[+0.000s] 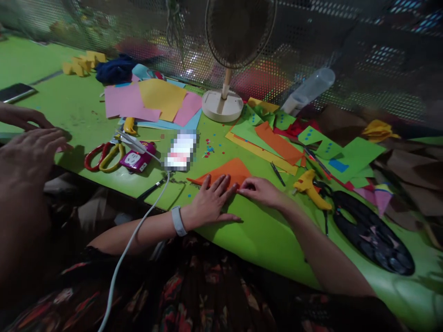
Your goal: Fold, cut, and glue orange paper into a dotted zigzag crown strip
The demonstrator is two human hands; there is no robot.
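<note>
Orange paper (232, 167), roughly triangular in outline, lies in the head view on the green tabletop (249, 235), near the front edge. The left hand (212, 200), with a pale band (178, 221) at its wrist, rests palm down over the paper's lower part, its fingers a little apart. The right hand (263, 192) has its fingertips drawn together at the paper's lower right edge; whether they pinch it, I cannot tell. To the left, a phone (182, 150) with a blurred screen lies near the paper, and a white cable (126, 251) crosses the left forearm. Farther left are a purple socket adapter (138, 159) and scissors (101, 161) with one red and one yellow handle. Behind the paper lie tiny red and blue dots (209, 149); farther back stands a fan (221, 106). Right of the right hand sits a yellow glue gun (309, 186), near a black oval tray (374, 249). At far left is another person's hand (32, 143).
</note>
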